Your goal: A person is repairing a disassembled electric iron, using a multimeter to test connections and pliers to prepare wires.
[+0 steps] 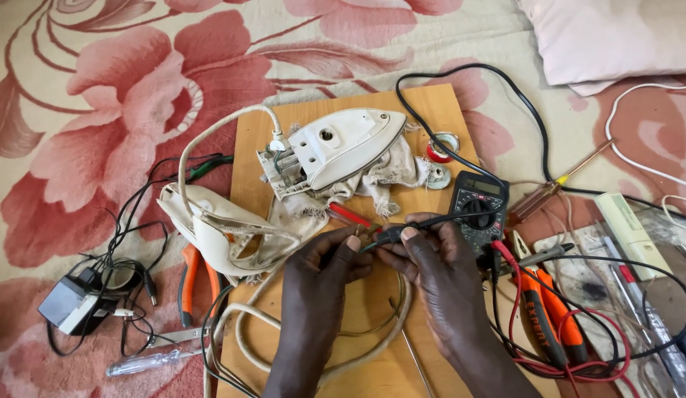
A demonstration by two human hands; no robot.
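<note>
Head view shows a black multimeter probe (393, 234) pinched between the fingertips of the right hand (439, 276) and the left hand (321, 276), both closed together over the light wooden board (357, 324) near the dismantled white iron (335, 147), while whatever the probe tip touches stays hidden behind the fingers.

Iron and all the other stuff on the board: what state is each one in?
White clothes iron body: opened up, shell off.
Cream iron handle shell: detached, lying beside it.
Black multimeter: leads plugged in.
Black probe: pinched by both hands.
Left hand: gripping.
Right hand: gripping.
Orange-handled pliers: lying unused.
</note>
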